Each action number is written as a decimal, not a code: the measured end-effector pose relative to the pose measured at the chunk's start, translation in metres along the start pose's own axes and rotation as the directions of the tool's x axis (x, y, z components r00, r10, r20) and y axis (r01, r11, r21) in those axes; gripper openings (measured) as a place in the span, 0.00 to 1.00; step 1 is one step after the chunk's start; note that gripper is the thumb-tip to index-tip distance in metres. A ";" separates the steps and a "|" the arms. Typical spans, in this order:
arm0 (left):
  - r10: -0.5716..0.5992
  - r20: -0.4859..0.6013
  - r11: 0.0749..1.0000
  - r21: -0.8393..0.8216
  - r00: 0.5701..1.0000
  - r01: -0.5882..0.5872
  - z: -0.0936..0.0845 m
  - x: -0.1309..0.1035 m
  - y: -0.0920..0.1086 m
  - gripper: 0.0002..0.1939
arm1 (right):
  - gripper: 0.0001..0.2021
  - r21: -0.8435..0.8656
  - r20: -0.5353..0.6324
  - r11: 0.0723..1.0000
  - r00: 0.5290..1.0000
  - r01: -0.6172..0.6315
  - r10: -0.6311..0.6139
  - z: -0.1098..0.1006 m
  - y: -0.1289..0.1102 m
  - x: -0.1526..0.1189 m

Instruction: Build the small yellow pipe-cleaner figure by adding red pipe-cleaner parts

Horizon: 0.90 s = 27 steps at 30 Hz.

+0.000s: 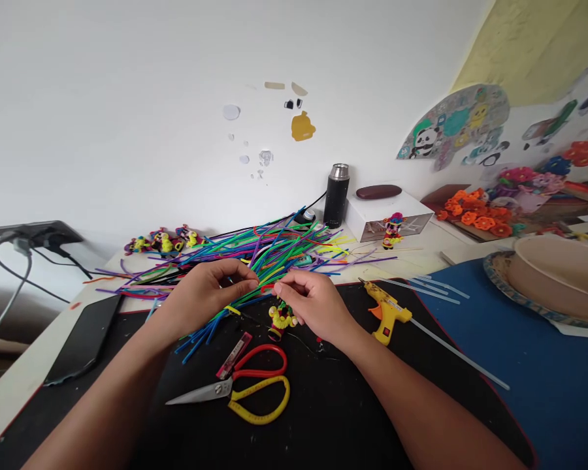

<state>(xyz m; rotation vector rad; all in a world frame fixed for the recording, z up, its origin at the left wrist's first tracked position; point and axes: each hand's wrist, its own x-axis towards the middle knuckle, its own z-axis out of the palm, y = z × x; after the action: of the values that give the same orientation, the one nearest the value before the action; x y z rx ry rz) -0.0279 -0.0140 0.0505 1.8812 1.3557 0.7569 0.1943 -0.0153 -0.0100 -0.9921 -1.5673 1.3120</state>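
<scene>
My left hand (208,294) is closed in a pinch, thumb against fingers, just left of my right hand; whatever is between its fingertips is too small to make out. My right hand (316,300) is closed too, pinching a short red piece (267,287) that points towards my left hand. Below the right fingertips is a small yellow and dark figure (280,320), partly covered by that hand. Scissors (220,390) with one red and one yellow handle lie on the black mat (323,418), with a pink cutter (234,356) beside them.
Colourful pipe cleaners (274,251) are heaped behind my hands. A yellow glue gun (385,312) lies to the right, near clear glue sticks (436,290). Further back are a black bottle (336,196), a white box (389,212) and a standing figure (392,232). A phone (84,341) lies left.
</scene>
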 end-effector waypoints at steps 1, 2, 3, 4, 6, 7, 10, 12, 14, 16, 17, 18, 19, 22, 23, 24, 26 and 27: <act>0.003 0.008 1.000 0.018 1.000 -0.003 0.000 0.000 0.001 0.19 | 0.12 -0.011 0.007 1.000 1.000 -0.005 0.005 0.001 0.000 0.000; 0.003 0.022 1.000 0.030 1.000 -0.003 0.001 0.000 0.002 0.19 | 0.12 -0.019 0.011 1.000 1.000 -0.009 0.010 0.001 0.000 -0.001; 0.000 0.044 0.999 0.036 0.999 -0.001 0.001 0.000 0.002 0.18 | 0.12 -0.024 0.014 1.000 1.000 -0.013 0.014 0.002 0.000 -0.001; -0.004 0.067 0.999 0.037 0.998 0.001 0.001 0.000 0.003 0.18 | 0.12 -0.025 0.018 1.000 1.000 -0.016 0.016 0.002 0.000 -0.002; -0.014 0.103 0.999 0.036 0.995 0.010 0.001 0.000 0.002 0.17 | 0.12 -0.016 0.020 1.000 1.000 -0.014 0.015 0.003 0.001 -0.002; -0.019 0.115 0.999 0.038 0.993 0.015 0.002 0.000 0.002 0.17 | 0.12 -0.012 0.021 1.000 1.000 -0.014 0.014 0.004 0.001 -0.002; -0.041 0.143 0.997 0.075 0.989 0.030 0.002 -0.001 -0.001 0.16 | 0.11 -0.021 0.025 1.000 1.000 -0.009 0.010 0.005 0.001 -0.003; -0.053 0.174 0.995 0.088 0.983 0.038 0.003 -0.002 -0.002 0.14 | 0.11 -0.033 0.033 0.999 0.999 -0.010 0.011 0.006 0.001 -0.003; -0.055 0.197 0.997 0.069 0.979 0.042 0.004 -0.003 -0.003 0.12 | 0.11 -0.037 0.037 0.999 0.999 -0.011 0.012 0.007 0.002 -0.003; -0.058 0.207 0.998 0.025 0.977 0.054 0.006 -0.003 -0.005 0.12 | 0.11 -0.022 0.035 1.000 0.999 -0.013 0.013 0.007 0.002 -0.003; -0.063 0.205 0.998 -0.003 0.977 0.065 0.007 -0.002 -0.005 0.13 | 0.11 -0.009 0.030 1.000 0.999 -0.012 0.013 0.007 0.003 -0.002; -0.071 0.196 0.996 -0.036 0.978 0.080 0.009 -0.001 -0.006 0.14 | 0.11 0.004 0.025 1.000 1.000 -0.013 0.013 0.006 0.003 -0.002; -0.083 0.183 0.992 -0.075 0.980 0.098 0.011 0.000 -0.007 0.15 | 0.11 0.019 0.019 1.000 1.000 -0.015 0.014 0.006 0.003 -0.001; -0.130 0.115 0.965 -0.215 0.985 0.152 0.018 0.003 -0.009 0.16 | 0.13 0.062 0.009 0.997 0.999 -0.036 0.035 0.005 0.004 0.000; -0.147 0.094 0.948 -0.270 0.985 0.167 0.020 0.005 -0.009 0.16 | 0.14 0.081 0.010 0.996 0.999 -0.046 0.045 0.004 0.004 0.000; -0.165 0.075 0.927 -0.330 0.983 0.180 0.023 0.006 -0.009 0.16 | 0.15 0.100 0.012 0.994 0.999 -0.054 0.053 0.004 0.004 0.000; -0.193 0.059 0.874 -0.444 0.979 0.198 0.028 0.007 -0.009 0.17 | 0.15 0.125 0.024 0.990 0.998 -0.063 0.060 0.005 0.005 0.001; -0.200 0.056 0.850 -0.487 0.978 0.202 0.031 0.007 -0.008 0.16 | 0.16 0.130 0.026 0.990 0.998 -0.061 0.058 0.005 0.006 0.001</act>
<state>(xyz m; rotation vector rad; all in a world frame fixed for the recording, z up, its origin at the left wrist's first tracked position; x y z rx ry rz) -0.0067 -0.0114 0.0261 1.3163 1.1934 0.8900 0.1897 -0.0150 -0.0163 -0.9517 -1.4575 1.4517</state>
